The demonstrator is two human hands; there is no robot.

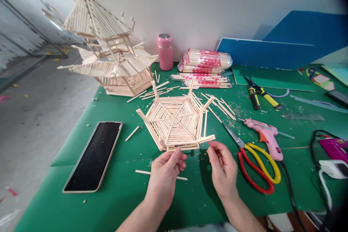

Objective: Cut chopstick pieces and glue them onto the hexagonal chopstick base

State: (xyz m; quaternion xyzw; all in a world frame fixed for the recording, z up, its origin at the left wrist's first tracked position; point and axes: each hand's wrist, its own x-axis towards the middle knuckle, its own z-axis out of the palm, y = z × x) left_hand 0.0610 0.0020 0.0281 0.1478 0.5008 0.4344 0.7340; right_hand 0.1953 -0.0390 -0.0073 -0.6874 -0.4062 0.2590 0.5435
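A six-sided frame of thin wooden sticks (pixel 175 119) lies on the green table, with short posts rising at its corners. At its near edge is my left hand (pixel 168 170), thumb and fingers pinched together by a horizontal stick (pixel 182 149); whether it grips that stick is hard to tell. My right hand (pixel 221 163) is just right of the near right post (pixel 206 139), its fingertips pressed together; anything between them is too small to make out. A loose stick (pixel 143 172) lies on the table, passing behind my left hand.
A tiered stick pavilion (pixel 114 65) stands at the back left. The phone (pixel 94 157) lies left. Scissors (pixel 255 166), a pink glue gun (pixel 265 134) and pliers (pixel 261 94) are right. Behind are a pink flask (pixel 165 52) and bagged sticks (pixel 203 61).
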